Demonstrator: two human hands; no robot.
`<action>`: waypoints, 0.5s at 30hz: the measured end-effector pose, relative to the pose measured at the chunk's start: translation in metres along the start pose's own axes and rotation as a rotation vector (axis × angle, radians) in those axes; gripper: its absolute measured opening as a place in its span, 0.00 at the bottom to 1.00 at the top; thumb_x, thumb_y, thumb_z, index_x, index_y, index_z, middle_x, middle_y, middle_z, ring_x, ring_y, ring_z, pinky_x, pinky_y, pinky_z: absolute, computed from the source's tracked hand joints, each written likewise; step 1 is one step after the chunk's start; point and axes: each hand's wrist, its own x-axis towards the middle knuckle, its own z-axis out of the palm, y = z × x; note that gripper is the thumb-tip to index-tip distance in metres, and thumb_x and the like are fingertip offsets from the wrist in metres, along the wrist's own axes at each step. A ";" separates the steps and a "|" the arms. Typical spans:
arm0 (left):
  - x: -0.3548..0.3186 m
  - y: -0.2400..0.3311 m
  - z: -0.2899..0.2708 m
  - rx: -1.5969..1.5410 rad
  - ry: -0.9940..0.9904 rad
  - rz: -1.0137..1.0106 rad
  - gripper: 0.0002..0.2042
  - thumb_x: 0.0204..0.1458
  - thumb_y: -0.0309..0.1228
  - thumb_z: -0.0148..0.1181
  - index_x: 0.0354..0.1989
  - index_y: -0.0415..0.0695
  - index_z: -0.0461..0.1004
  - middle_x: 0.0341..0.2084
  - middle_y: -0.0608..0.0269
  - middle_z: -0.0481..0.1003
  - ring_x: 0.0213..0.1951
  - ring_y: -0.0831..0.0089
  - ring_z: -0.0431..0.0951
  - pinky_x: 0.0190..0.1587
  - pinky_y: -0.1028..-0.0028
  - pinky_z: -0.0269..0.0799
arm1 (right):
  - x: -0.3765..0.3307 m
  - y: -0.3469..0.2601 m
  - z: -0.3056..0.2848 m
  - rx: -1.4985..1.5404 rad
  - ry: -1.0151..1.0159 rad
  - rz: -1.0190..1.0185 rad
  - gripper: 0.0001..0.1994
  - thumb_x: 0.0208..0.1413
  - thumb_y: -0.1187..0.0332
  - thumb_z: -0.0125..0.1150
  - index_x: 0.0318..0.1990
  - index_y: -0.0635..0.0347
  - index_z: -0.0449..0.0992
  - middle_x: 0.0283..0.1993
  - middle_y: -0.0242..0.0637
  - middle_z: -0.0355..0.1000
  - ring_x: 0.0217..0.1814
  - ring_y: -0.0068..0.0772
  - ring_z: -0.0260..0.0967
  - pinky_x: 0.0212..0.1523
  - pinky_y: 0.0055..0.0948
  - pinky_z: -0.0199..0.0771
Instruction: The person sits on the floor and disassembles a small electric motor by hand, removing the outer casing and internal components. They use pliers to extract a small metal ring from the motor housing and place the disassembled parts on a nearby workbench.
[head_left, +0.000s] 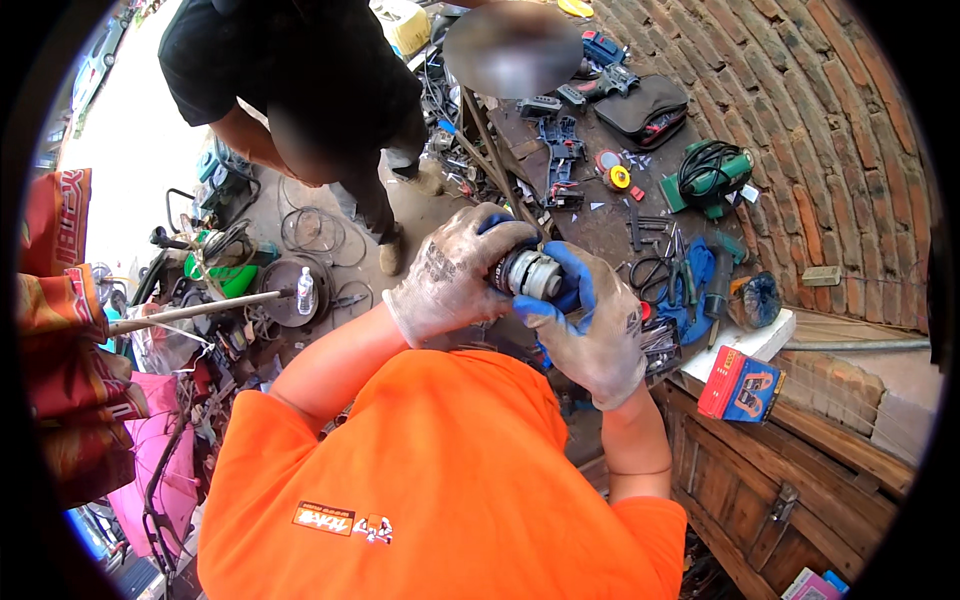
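Cylinder (533,273) between our left hand (462,262) and right hand (600,328), long axis running left to right, silver end pointing right. Our left fingers grip its dark end; our right fingers curl near the silver end, contact unclear.

Workshop: tool-strewn bench (597,228), drill (613,81), green power tool (738,170) (brick wall (790,120) alongside).

Your orange shirt (430,460): pale lettering on brown label (323,518), cartoon figure beside; your left grip (462,268): dark print on glove back; red-and-blue box (741,384): small print; red sacks (72,385): large lettering
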 end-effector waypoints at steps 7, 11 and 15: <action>-0.004 0.007 0.000 -0.040 -0.050 -0.027 0.33 0.30 0.31 0.78 0.52 0.49 0.76 0.44 0.55 0.76 0.48 0.50 0.77 0.51 0.58 0.75 | -0.003 -0.015 -0.010 -0.142 -0.042 -0.044 0.29 0.51 0.65 0.74 0.59 0.68 0.71 0.39 0.52 0.75 0.37 0.50 0.77 0.38 0.43 0.78; -0.008 0.008 0.001 -0.070 -0.039 0.007 0.33 0.31 0.33 0.79 0.53 0.49 0.75 0.44 0.55 0.76 0.48 0.50 0.78 0.50 0.58 0.76 | -0.007 -0.015 -0.009 -0.102 -0.044 -0.062 0.29 0.52 0.64 0.74 0.58 0.68 0.71 0.39 0.51 0.76 0.37 0.50 0.77 0.38 0.43 0.78; -0.012 0.013 -0.001 -0.019 -0.051 0.000 0.33 0.32 0.36 0.80 0.53 0.49 0.75 0.45 0.55 0.76 0.48 0.51 0.78 0.50 0.58 0.76 | -0.012 -0.016 -0.009 -0.031 -0.061 -0.007 0.27 0.54 0.63 0.73 0.57 0.68 0.72 0.41 0.51 0.76 0.38 0.49 0.78 0.39 0.42 0.78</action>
